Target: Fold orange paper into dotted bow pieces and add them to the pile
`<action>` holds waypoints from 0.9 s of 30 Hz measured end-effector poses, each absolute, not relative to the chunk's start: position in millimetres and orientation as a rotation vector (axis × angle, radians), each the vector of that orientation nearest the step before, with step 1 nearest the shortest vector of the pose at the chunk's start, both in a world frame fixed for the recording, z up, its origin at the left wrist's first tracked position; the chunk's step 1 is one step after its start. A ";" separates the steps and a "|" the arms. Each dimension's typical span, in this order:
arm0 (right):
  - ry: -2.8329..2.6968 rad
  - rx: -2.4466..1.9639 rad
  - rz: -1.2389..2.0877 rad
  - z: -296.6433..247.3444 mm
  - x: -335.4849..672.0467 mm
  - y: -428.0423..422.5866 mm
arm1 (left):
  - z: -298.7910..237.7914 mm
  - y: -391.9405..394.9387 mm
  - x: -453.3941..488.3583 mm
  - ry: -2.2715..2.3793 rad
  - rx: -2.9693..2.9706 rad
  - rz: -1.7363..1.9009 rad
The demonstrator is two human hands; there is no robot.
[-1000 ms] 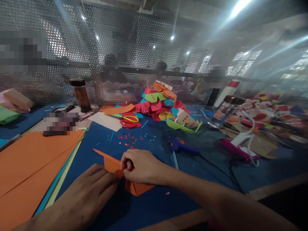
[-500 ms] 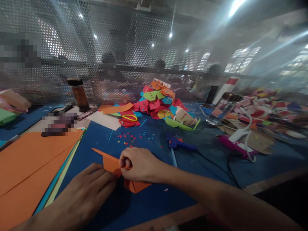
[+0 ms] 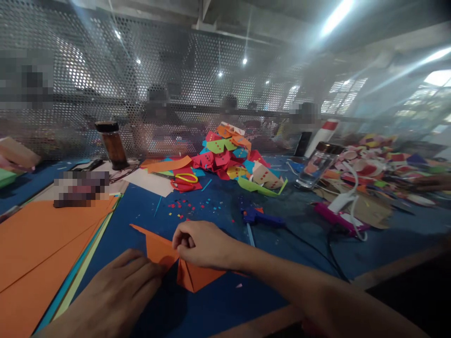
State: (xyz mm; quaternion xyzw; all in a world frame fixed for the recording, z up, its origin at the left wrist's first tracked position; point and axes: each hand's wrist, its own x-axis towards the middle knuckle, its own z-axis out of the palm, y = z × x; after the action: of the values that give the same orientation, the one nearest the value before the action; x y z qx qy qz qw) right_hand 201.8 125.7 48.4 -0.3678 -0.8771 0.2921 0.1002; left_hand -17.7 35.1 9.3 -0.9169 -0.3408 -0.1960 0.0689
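Observation:
A creased piece of orange paper (image 3: 158, 251) lies on the blue tabletop in front of me, one narrow point reaching to the upper left and a folded flap (image 3: 197, 277) at the lower right. My left hand (image 3: 132, 277) grips its near left edge, the fingers close together and the thumb hidden. Across the middle crease, my right hand (image 3: 202, 241) is closed in a pinch on the paper, covering part of it. Tiny coloured scraps (image 3: 186, 206) are scattered just beyond.
Orange sheets (image 3: 45, 239) are stacked at left. Beyond my hands are yellow-handled scissors (image 3: 186, 178) and a heap of dotted paper pieces (image 3: 225, 152). A blue glue gun (image 3: 262, 218), a glass bottle (image 3: 319, 164) and a pink power strip (image 3: 338, 218) stand or lie rightward, with a trailing cord.
The view has shifted slightly. My left hand has drawn a little away from my right, and more of the orange paper's middle crease and lower flap shows.

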 end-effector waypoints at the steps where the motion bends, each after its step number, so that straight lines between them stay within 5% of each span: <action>1: -2.579 -1.106 0.867 50.3 203.3 126.6 | 10.3 35.2 -17.1 -1.034 -2.765 -0.594; 27: -2.611 -1.205 0.712 58.3 215.7 123.1 | 17.1 44.5 -9.8 -1.098 -2.753 -0.708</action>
State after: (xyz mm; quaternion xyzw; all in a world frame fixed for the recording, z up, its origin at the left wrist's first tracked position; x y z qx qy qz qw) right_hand 215.7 123.1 58.3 -0.4052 -0.8778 0.2393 0.0894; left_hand -9.8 44.5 17.1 -0.9024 -0.3598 -0.2322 0.0469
